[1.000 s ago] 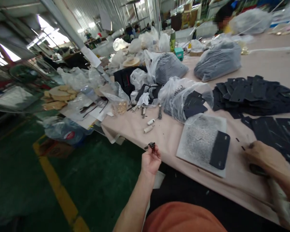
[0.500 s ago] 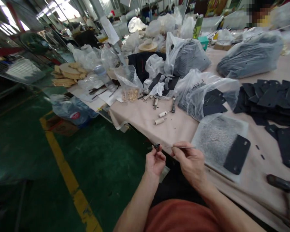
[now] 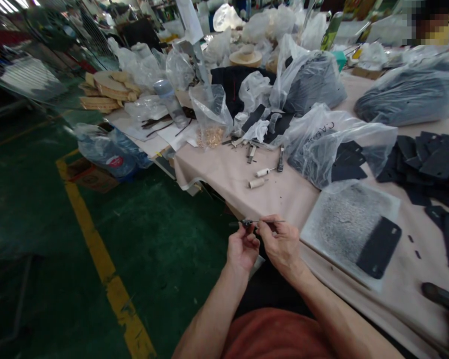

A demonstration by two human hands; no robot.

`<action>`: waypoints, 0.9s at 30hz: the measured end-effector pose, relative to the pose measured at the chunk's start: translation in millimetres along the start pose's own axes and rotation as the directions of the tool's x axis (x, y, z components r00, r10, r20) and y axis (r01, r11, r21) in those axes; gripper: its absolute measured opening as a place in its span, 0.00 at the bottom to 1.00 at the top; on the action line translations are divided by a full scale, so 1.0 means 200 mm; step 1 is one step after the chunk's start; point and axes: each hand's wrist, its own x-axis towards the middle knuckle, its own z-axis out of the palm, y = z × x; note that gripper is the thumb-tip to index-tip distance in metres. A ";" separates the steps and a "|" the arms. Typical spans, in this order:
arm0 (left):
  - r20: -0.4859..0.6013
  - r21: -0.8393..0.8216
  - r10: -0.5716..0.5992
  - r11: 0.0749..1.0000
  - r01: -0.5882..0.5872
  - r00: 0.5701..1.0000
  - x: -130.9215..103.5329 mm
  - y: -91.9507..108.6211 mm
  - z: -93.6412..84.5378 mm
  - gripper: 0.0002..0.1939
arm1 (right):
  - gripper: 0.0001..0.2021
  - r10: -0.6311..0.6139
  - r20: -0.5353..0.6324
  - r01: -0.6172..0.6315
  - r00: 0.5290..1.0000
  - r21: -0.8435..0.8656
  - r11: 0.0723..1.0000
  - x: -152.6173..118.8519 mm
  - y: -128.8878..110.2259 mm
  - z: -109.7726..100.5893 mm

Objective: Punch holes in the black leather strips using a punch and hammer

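Pinched between the fingertips of my left hand (image 3: 243, 249) is a small dark metal piece (image 3: 247, 223). My right hand (image 3: 280, 242) grips a thin metal rod (image 3: 273, 221), whose left end meets the dark piece. Both hands are close together in front of the table's near edge. Beyond them on the pink tabletop (image 3: 232, 174) lie two white-handled tools, one of them (image 3: 257, 183) nearer, and a dark metal tool (image 3: 280, 159). To the right, a black flat piece (image 3: 379, 247) rests on a pale slab (image 3: 344, 209).
Clear bags of dark pieces (image 3: 314, 82) stand at the back, with a bag of small golden parts (image 3: 210, 135) left of them. Black pieces (image 3: 434, 159) are piled at right. A dark-handled tool (image 3: 441, 295) lies near the right edge. A person shows at the far back right.
My right hand has moved left, bringing the rod from a gap to the dark piece in my left hand. The camera view has shifted, so the table items appear farther right.
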 end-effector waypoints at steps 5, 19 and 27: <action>-0.035 0.005 0.084 0.996 -0.084 0.996 -0.02 -0.02 0.03 0.08 | 0.07 -0.018 0.030 0.019 0.999 -0.039 0.999 -0.02 0.01 0.06; -0.035 -0.047 0.042 0.998 -0.044 0.999 -0.06 0.00 0.06 0.10 | 0.05 -0.166 0.107 0.170 0.980 -0.034 0.985 -0.02 0.05 0.07; 0.036 0.137 0.160 0.977 -0.164 0.986 -0.04 0.00 0.01 0.09 | 0.04 -0.173 0.053 0.174 0.984 -0.024 0.984 -0.01 0.08 0.04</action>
